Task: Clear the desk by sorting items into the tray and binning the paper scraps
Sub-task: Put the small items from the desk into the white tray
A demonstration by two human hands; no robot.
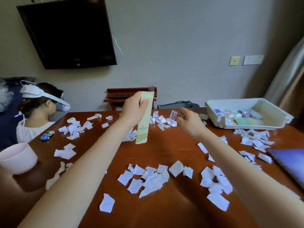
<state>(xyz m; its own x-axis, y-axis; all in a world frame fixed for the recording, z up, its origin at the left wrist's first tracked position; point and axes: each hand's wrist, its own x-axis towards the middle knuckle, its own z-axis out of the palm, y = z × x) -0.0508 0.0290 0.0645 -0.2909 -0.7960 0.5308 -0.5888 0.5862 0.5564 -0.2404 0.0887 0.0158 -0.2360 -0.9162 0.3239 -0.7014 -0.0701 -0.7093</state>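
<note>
Holding a long pale-green sachet (143, 127) upright above the table (172, 150), the left hand (134, 111) pinches its upper part between thumb and fingers; the print on the sachet is too small to read. The right hand (187, 120), smeared by motion, has its fingers curled round a small striped packet (174, 114) in pink and red, whose details are too blurred to make out. Both hands are over the far middle of the table. Torn white paper scraps (148, 178) lie scattered across most of the brown surface, thickest in the near middle and at the right. The white tray (246, 127) sits at the far right corner, with an assortment of small packets inside that cannot be told apart. A blue and yellow toy car (47, 135) stands near the left edge. A pale pink bin (16, 158) is cut off by the left border, and a purple flat object (289, 162) by the right. Another person (32, 129) in a white headset (49, 97) is partly hidden behind the table's left corner, below a dark wall screen (69, 33).
</note>
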